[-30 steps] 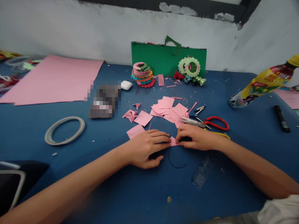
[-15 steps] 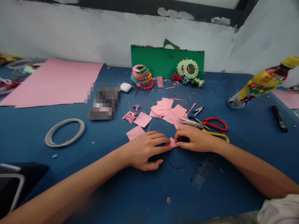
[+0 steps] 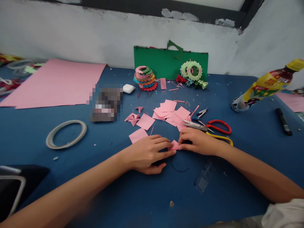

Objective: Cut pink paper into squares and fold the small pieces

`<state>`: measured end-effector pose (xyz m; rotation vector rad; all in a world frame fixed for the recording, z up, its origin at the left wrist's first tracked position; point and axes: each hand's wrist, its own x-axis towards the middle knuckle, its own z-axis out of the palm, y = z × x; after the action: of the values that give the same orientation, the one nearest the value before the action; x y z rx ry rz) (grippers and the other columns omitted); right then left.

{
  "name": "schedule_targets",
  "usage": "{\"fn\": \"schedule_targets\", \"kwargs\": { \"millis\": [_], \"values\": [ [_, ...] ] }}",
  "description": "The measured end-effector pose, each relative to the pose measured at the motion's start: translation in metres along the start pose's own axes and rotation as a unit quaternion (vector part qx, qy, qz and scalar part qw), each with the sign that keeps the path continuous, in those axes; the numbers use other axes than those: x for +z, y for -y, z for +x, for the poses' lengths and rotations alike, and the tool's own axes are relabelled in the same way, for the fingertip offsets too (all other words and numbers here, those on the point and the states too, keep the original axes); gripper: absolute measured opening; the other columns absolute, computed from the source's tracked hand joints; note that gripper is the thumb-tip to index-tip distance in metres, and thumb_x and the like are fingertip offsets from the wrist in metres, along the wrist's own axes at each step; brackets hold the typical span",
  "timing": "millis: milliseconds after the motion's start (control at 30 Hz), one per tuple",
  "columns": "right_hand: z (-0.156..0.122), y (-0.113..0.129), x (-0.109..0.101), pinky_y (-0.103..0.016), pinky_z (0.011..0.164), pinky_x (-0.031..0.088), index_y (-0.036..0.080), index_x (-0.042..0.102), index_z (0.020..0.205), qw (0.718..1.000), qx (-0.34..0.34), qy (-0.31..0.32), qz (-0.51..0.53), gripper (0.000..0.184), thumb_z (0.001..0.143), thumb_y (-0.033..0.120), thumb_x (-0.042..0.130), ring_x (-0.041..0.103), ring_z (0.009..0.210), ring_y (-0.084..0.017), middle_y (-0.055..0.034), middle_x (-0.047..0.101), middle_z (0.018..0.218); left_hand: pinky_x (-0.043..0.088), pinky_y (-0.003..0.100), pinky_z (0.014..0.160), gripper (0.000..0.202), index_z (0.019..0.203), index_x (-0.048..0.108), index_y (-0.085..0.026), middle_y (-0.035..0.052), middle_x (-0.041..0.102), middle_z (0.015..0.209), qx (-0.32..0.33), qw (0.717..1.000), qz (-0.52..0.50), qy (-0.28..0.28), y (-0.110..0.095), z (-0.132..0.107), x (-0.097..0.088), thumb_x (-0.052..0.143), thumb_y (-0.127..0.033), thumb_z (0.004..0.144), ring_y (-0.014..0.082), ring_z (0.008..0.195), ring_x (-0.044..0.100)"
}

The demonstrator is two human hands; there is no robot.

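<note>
A small folded piece of pink paper (image 3: 174,145) lies on the blue table between my two hands. My left hand (image 3: 150,153) is open, its fingers stretched out; the index and middle fingertips press on the paper's left side, while the thumb stays apart. Thumb and fingertips of my right hand (image 3: 193,141) pinch the right corner of the paper. Just beyond are a loose pile of pink paper squares (image 3: 168,107) and scissors (image 3: 200,126) with one red and one yellow handle. Another pink square (image 3: 138,135) sits beside my left knuckles, next to folded pink pieces (image 3: 132,118).
A roll of tape (image 3: 66,134) lies at left, near a blurred-out object (image 3: 106,104) and large pink sheets (image 3: 59,84). Paper rings (image 3: 144,78) stand before a green board (image 3: 159,60). At right are a tilted drink bottle (image 3: 263,84) and a black marker (image 3: 283,122).
My left index fingertip has slid slightly right along the paper's near edge, and more of the folded paper shows. Both hands otherwise keep nearly the same place.
</note>
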<state>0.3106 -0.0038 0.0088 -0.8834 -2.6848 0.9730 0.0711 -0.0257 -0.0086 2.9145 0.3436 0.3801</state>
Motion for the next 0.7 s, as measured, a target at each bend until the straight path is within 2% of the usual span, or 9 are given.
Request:
{"fn": "schedule_targets", "kwargs": {
  "millis": [200, 433, 567, 700],
  "values": [
    [0.0007, -0.0018, -0.0002, -0.028, 0.075, 0.041, 0.015, 0.064, 0.086, 1.0, 0.002, 0.003, -0.002, 0.011, 0.087, 0.024, 0.058, 0.054, 0.081, -0.015, -0.0038, 0.059, 0.086, 0.045, 0.042, 0.089, 0.045, 0.124, 0.05, -0.011, 0.0154, 0.06, 0.111, -0.003, 1.0, -0.004, 0.002, 0.0003, -0.0002, 0.0002, 0.049, -0.029, 0.082, 0.0277, 0.107, 0.054],
    [0.0006, -0.0028, 0.0002, -0.028, 0.076, 0.042, 0.016, 0.065, 0.086, 1.0, 0.0, 0.003, -0.01, 0.011, 0.087, 0.023, 0.057, 0.054, 0.081, -0.015, -0.0038, 0.059, 0.086, 0.045, 0.042, 0.089, 0.044, 0.124, 0.051, -0.014, 0.0152, 0.061, 0.108, 0.002, 1.0, 0.019, 0.022, -0.0013, 0.0004, -0.0008, 0.048, -0.03, 0.083, 0.0283, 0.107, 0.054],
    [-0.0006, -0.0017, 0.0012, -0.029, 0.076, 0.042, 0.015, 0.063, 0.09, 0.997, -0.021, 0.013, -0.069, 0.012, 0.089, 0.021, 0.053, 0.054, 0.083, -0.016, -0.0053, 0.059, 0.09, 0.045, 0.042, 0.089, 0.044, 0.124, 0.051, -0.013, 0.0154, 0.061, 0.108, 0.003, 1.0, 0.025, 0.018, -0.0019, 0.0004, -0.0003, 0.048, -0.029, 0.083, 0.0282, 0.107, 0.055],
    [-0.0012, 0.0003, 0.004, -0.033, 0.076, 0.042, 0.013, 0.059, 0.091, 0.983, -0.05, 0.039, -0.173, 0.013, 0.09, 0.018, 0.047, 0.053, 0.081, -0.019, -0.0082, 0.058, 0.09, 0.045, 0.042, 0.089, 0.043, 0.123, 0.051, -0.013, 0.0152, 0.06, 0.109, 0.002, 0.999, 0.027, 0.023, -0.0022, 0.0008, 0.0, 0.046, -0.03, 0.084, 0.0278, 0.107, 0.054]
  ]
}}
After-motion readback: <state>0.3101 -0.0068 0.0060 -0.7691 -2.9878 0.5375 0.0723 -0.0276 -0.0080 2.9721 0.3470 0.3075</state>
